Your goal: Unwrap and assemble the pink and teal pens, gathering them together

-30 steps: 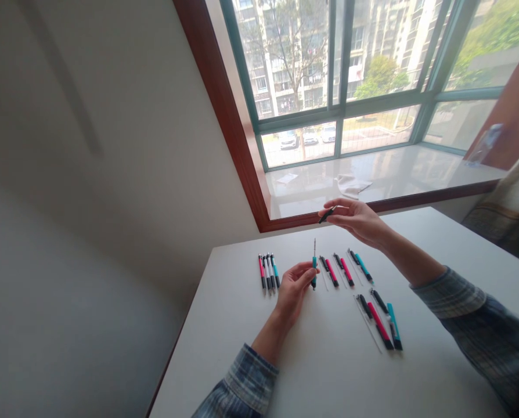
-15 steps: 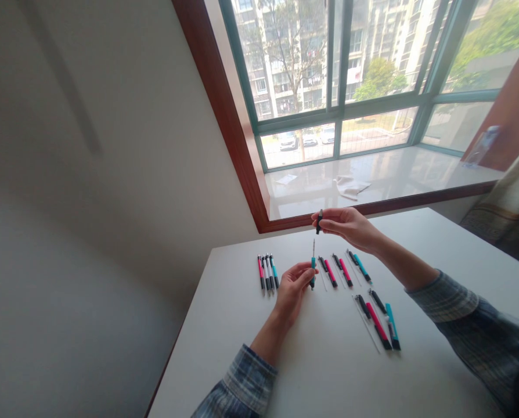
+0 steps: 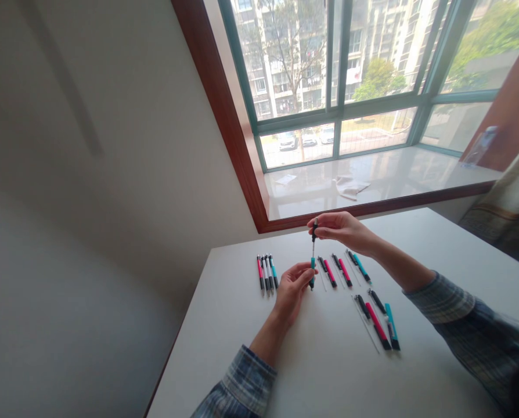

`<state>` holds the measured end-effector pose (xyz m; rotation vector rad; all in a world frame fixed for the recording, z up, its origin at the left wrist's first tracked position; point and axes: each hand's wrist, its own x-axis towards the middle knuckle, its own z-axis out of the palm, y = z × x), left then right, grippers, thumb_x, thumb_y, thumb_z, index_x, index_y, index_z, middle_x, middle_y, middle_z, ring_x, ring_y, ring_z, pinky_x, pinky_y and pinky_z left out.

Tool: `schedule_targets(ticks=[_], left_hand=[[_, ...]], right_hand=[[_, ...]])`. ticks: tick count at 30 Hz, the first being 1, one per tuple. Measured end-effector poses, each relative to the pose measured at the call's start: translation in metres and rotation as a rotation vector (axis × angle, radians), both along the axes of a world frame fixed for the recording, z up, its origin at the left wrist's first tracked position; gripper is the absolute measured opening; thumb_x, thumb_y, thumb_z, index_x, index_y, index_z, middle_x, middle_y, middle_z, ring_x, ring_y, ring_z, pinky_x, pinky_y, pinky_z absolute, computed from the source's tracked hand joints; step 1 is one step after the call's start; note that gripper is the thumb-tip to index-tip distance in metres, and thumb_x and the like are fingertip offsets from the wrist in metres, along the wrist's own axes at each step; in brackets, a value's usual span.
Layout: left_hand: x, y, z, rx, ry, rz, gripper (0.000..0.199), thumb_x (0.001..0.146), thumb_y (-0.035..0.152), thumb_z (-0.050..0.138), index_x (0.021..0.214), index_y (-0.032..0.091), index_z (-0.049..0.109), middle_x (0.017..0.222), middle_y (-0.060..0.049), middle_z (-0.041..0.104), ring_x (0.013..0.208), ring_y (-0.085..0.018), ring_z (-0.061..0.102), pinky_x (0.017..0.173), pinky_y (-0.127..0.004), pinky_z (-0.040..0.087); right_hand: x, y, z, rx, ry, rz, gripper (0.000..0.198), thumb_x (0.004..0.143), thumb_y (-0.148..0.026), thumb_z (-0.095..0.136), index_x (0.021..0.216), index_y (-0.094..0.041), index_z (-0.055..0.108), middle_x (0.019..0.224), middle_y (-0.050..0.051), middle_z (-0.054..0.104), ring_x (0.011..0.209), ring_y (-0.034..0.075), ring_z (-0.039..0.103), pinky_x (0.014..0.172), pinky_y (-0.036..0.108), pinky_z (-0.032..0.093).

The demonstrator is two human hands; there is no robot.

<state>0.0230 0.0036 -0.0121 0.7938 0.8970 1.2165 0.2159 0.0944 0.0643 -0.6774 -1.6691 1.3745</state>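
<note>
My left hand (image 3: 292,288) pinches a teal pen barrel (image 3: 312,265), held upright above the table. A thin refill (image 3: 313,248) sticks up out of the barrel's top. Directly above, my right hand (image 3: 342,229) is closed on a black pen grip section (image 3: 314,230) with a metal tip pointing up. The lower end of that section is around the top of the refill, with a gap down to the barrel. Just right of my left hand lie a pink pen barrel (image 3: 330,273) and its black grip section.
Several assembled pens (image 3: 267,274) lie side by side on the white table (image 3: 242,360), left of my hands. Disassembled pens, including a pink barrel (image 3: 378,326) and a teal barrel (image 3: 392,326), lie to the right. A cloth (image 3: 350,187) rests on the windowsill.
My right hand has moved down and slightly left, bringing the black grip section over the refill's top. My left hand has stayed in place with the teal barrel.
</note>
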Motion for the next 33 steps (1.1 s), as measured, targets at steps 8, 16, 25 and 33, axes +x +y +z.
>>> schedule_targets(ticks=[8, 16, 25, 33], left_hand=[[-0.0003, 0.0010, -0.0013, 0.005, -0.011, -0.004, 0.033, 0.067, 0.034, 0.091, 0.093, 0.017, 0.080, 0.089, -0.007, 0.075, 0.088, -0.017, 0.064, 0.086, -0.028, 0.044], [0.0008, 0.0009, -0.0030, 0.010, -0.008, -0.004, 0.032, 0.068, 0.034, 0.091, 0.093, 0.017, 0.080, 0.089, -0.007, 0.075, 0.088, -0.016, 0.064, 0.086, -0.028, 0.044], [-0.0019, 0.0026, -0.0067, 0.021, -0.008, -0.016, 0.031, 0.070, 0.034, 0.090, 0.094, 0.017, 0.080, 0.090, -0.007, 0.075, 0.085, -0.016, 0.063, 0.085, -0.028, 0.044], [-0.0005, 0.0031, -0.0018, 0.020, -0.018, -0.016, 0.030, 0.069, 0.033, 0.091, 0.093, 0.017, 0.080, 0.088, -0.006, 0.074, 0.082, -0.015, 0.061, 0.082, -0.027, 0.043]], right_hand=[[0.0009, -0.0010, 0.0033, 0.033, -0.034, 0.015, 0.036, 0.079, -0.043, 0.081, 0.106, -0.019, 0.078, 0.109, 0.009, 0.075, 0.093, 0.021, 0.067, 0.084, 0.038, 0.054], [0.0027, 0.0001, 0.0022, 0.047, -0.076, 0.012, 0.038, 0.079, -0.044, 0.081, 0.108, -0.020, 0.077, 0.104, 0.009, 0.076, 0.088, 0.020, 0.069, 0.080, 0.037, 0.055], [0.0042, 0.0004, 0.0034, 0.057, -0.088, 0.035, 0.036, 0.080, -0.043, 0.081, 0.107, -0.019, 0.077, 0.104, 0.009, 0.076, 0.088, 0.020, 0.070, 0.080, 0.037, 0.056], [0.0003, -0.0028, 0.0007, 0.034, -0.171, 0.178, 0.035, 0.079, -0.042, 0.081, 0.102, -0.016, 0.077, 0.104, 0.010, 0.077, 0.091, 0.022, 0.071, 0.086, 0.040, 0.058]])
